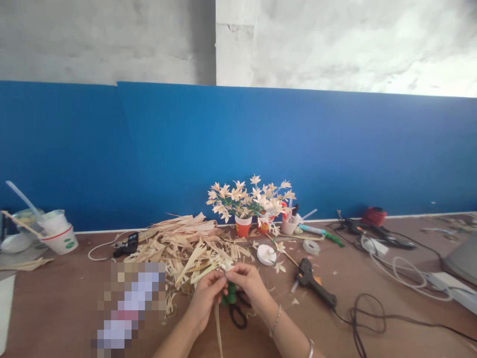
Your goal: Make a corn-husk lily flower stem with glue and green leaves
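My left hand [204, 298] and my right hand [250, 284] meet fingertip to fingertip at the front middle of the table. Both pinch a small pale husk flower [224, 263], whose petals show just above the fingers; its base is hidden. A long, thin husk strip [218, 328] hangs down below my left hand. Something green [229, 294] shows under the hands, partly covered by them. Black-handled scissors [238, 316] lie beneath my right wrist. A heap of dry husk strips [186, 248] spreads just behind and to the left of the hands.
Potted husk flowers [243, 226] stand at the back by the blue partition [167, 154]. A glue gun [315, 284], its black cord [372, 315], a white dish [267, 254] and a tape roll [311, 246] lie to the right. Paper cups [61, 241] stand far left.
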Motion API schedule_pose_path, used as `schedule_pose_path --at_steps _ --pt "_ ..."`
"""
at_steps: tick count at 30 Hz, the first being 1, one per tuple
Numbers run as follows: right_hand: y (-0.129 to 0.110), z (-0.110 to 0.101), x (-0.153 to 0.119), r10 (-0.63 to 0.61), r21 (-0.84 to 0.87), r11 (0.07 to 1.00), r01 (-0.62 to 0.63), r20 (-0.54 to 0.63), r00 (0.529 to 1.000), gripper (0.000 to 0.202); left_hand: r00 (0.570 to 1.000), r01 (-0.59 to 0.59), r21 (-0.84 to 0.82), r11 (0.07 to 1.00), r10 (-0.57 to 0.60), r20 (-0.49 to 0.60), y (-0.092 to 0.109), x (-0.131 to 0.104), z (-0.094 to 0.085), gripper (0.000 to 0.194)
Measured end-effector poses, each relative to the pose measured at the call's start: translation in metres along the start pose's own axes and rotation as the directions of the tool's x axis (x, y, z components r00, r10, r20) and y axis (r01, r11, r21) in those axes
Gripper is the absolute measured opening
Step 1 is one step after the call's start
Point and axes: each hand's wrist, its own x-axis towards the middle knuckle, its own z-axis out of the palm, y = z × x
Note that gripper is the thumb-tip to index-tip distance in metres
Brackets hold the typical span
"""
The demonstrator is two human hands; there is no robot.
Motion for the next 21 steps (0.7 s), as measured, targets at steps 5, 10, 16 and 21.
schedule_pose_path --at_steps 5,10,16,21 --pt "-0.004 -0.001 -0.002 -0.009 0.014 1.000 0.008 0.049 0.999 0.033 0.997 0.066 -0.080 0.995 -0.063 0.046 0.005 -0.003 0.002 0.023" --pt "-0.007 0.003 -0.005 -0.007 0.007 1.000 0.007 0.043 0.999 0.032 0.994 0.102 -0.114 0.988 -0.096 0.062 0.007 -0.004 0.002 0.024" --pt "-0.006 0.008 -0.007 -0.004 0.041 0.999 0.003 0.021 1.000 0.031 0.988 0.130 -0.174 0.976 -0.113 0.102 0.005 -0.004 0.001 0.024" --pt "0.000 0.010 -0.007 -0.027 0.110 0.994 0.020 0.068 0.997 0.032 0.976 0.191 -0.264 0.946 -0.154 0.153 0.006 -0.004 0.002 0.025"
